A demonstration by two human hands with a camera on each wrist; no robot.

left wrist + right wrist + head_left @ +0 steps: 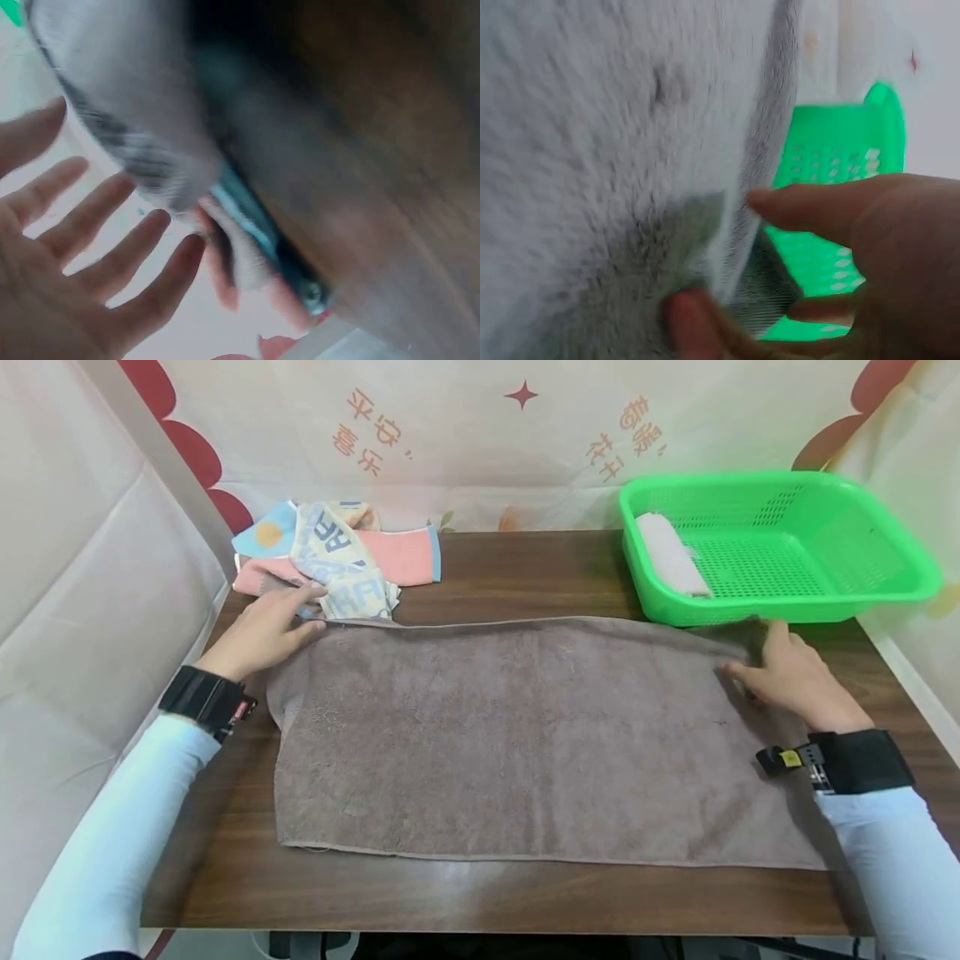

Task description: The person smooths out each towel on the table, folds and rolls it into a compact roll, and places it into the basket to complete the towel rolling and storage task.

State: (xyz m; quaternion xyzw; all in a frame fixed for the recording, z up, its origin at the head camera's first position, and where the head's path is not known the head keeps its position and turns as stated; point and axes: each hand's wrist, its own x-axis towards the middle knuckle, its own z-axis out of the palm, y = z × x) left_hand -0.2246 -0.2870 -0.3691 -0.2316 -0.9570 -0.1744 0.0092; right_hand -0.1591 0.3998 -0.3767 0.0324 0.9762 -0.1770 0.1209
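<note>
A grey-brown towel (525, 743) lies spread across the table, its long side running left to right. My left hand (266, 631) is at the towel's upper left corner, beside a heap of patterned cloths. Its fingers look straight and apart in the left wrist view, where the hand (90, 262) holds nothing. At the upper right corner my right hand (798, 677) grips the towel edge, which lifts a little near the green basket. The right wrist view shows that hand's fingers (817, 206) about the fuzzy towel edge (769, 120).
The green plastic basket (810, 610) stands at the back right with a rolled white cloth (671, 556) inside. Pink, blue and cream cloths (337, 556) lie heaped at the back left. A brown wooden table (480, 897) is under everything, with pale sheets behind and beside it.
</note>
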